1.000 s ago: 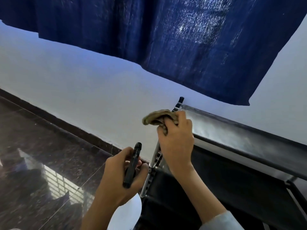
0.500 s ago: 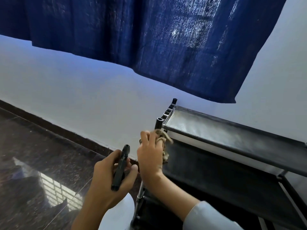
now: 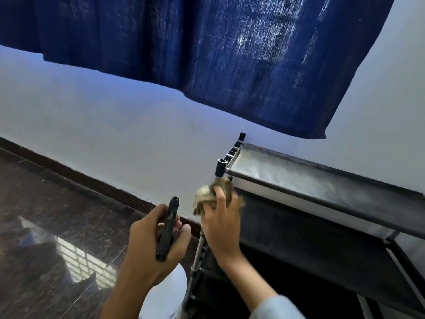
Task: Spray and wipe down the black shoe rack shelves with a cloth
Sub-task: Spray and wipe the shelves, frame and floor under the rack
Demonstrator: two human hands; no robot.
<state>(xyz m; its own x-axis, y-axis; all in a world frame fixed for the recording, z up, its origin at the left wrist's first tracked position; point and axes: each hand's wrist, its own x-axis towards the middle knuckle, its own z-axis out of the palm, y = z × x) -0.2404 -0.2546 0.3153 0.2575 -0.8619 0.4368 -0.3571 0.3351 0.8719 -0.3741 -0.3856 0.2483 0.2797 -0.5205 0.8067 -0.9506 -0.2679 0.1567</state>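
Observation:
The black shoe rack [image 3: 322, 180] stands against the white wall at the right, its dusty top shelf tilted toward me and a darker shelf [image 3: 299, 238] below it. My right hand [image 3: 220, 224] grips a crumpled beige cloth [image 3: 207, 194] around the rack's front left post, just under the black post cap [image 3: 221, 166]. My left hand [image 3: 151, 247] holds the black trigger head of a spray bottle [image 3: 167, 229]; the white bottle body [image 3: 165, 295] hangs below my wrist.
A dark blue curtain [image 3: 207, 54] hangs over the wall above the rack. Polished dark stone floor [image 3: 46, 226] with a dark skirting strip spreads to the left. The rack's right side frame [image 3: 400, 254] runs off the lower right.
My right hand with the cloth came off the top shelf's left end and moved down the front post, then slightly back up it. The left hand kept hold of the sprayer.

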